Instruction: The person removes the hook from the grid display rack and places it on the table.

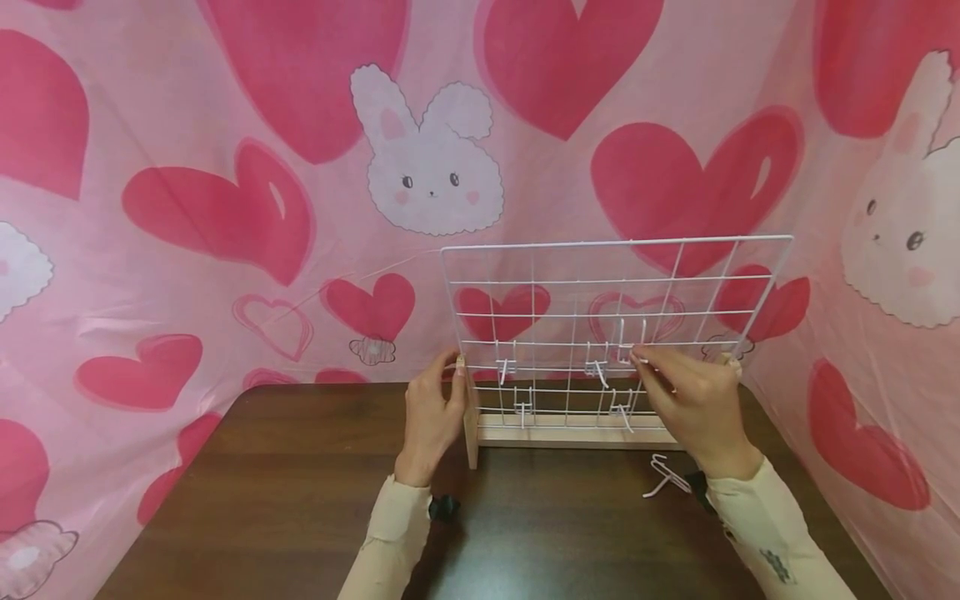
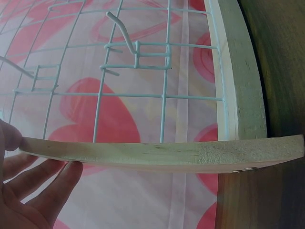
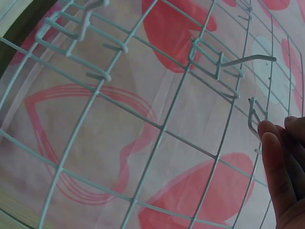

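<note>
A white wire grid rack stands on a light wooden base on the table. My left hand grips the upper part of its wooden side panel, thumb on one face and fingers on the other. My right hand pinches a white wire hook between thumb and fingertips, in front of the grid on the right. Fingers hide part of that hook, and I cannot tell whether it touches the grid. Several like hooks hang on the lower grid wires, among them one hook near the base.
On the dark wooden table a loose white hook lies before the rack, below my right hand. Behind the table and along its right hangs a pink cloth printed with hearts and rabbits.
</note>
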{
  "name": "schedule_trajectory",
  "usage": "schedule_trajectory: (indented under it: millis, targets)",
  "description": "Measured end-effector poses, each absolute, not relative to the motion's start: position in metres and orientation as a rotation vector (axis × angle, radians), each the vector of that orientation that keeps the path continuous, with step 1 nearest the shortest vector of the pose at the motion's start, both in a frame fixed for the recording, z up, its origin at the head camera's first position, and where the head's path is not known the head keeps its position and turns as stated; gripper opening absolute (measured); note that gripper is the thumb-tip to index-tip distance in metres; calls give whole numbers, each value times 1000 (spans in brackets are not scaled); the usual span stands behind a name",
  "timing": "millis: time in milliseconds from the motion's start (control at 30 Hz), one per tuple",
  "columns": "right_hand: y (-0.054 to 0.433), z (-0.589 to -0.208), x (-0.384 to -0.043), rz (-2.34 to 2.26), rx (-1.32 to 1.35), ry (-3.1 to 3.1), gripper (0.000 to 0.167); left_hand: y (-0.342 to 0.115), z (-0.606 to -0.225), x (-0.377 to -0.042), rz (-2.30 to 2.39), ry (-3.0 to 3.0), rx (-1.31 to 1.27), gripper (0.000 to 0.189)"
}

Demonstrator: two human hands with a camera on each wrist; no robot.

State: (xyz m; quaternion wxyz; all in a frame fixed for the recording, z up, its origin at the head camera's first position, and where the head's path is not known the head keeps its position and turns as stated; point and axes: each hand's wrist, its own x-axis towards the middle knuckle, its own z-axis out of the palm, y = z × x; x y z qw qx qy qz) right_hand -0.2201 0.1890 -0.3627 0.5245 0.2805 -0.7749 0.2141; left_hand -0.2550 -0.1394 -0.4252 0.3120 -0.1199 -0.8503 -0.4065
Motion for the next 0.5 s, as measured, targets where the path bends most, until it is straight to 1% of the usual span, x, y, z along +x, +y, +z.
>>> schedule_trajectory:
  millis: [100, 267, 500]
  targets:
    - [190, -367, -220, 527, 671, -1848, 49, -139, -425, -255, -1068, -2231, -324, 29]
    - [190, -374, -219, 595, 649, -1844, 51, -139, -426, -255, -1062, -2230, -323, 29]
    - [191, -382, -218, 605, 647, -1830, 49, -139, -426, -255, -1068, -2234, -318, 29]
